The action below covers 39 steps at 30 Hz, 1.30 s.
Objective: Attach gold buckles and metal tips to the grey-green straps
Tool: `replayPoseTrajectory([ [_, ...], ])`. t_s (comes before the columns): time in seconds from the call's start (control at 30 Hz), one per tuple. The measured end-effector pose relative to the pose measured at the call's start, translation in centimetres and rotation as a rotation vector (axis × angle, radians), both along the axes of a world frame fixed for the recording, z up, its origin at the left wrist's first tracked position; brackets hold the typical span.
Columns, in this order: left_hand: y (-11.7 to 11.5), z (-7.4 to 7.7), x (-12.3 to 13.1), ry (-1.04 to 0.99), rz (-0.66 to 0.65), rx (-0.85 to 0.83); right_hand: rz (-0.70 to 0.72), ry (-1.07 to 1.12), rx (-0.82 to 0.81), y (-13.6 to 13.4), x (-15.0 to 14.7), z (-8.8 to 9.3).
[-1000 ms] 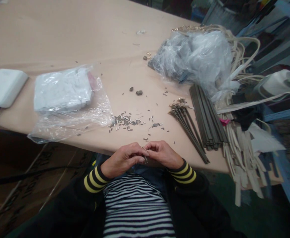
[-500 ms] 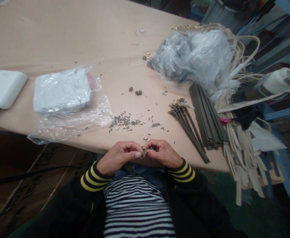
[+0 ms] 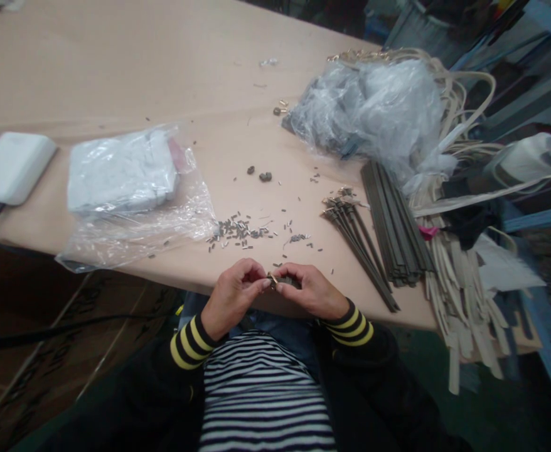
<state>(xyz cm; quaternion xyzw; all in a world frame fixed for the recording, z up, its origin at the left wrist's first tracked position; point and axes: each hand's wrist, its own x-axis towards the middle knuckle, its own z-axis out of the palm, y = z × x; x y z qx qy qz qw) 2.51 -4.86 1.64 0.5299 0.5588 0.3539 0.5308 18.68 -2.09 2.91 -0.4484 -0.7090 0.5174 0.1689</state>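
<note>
At the table's near edge my left hand [image 3: 234,294] pinches a small gold metal clasp [image 3: 272,280] between thumb and forefinger. My right hand [image 3: 314,292] is closed on the clasp's other side, with a bit of dark strap showing between its fingers. The fingertips of both hands nearly meet. Just beyond them lies a scattered pile of small dark metal pieces [image 3: 240,231]. To the right are several dark straps with gold clasps [image 3: 358,242], beside a stack of plain dark straps [image 3: 393,226].
A plastic-wrapped white packet [image 3: 122,172] and a white power bank [image 3: 14,168] with a cable lie on the left. A clear plastic bag [image 3: 369,107] sits at the back right. Beige straps [image 3: 454,314] hang over the table's right edge.
My left hand has shifted slightly, its wrist moving right and its fingers rising a little. The clasp has turned slightly between the hands. My right hand has hardly moved.
</note>
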Motion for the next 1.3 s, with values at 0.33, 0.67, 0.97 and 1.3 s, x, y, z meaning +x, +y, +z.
replayPoseTrajectory([
  [0.33, 0.2, 0.1, -0.3, -0.396, -0.14, -0.222, 0.084, 0.024, 0.036, -0.1, 0.2, 0.7],
  [0.67, 0.8, 0.1, -0.9, -0.628, -0.285, -0.308, 0.03, 0.121, -0.018, -0.6, -0.5, 0.1],
  [0.97, 0.8, -0.4, -0.9, -0.638, -0.27, -0.326, 0.073, 0.117, 0.048, -0.7, -0.6, 0.7],
  [1.3, 0.4, -0.4, -1.3, -0.644, -0.236, -0.347, 0.03, 0.002, -0.023, -0.7, -0.7, 1.6],
])
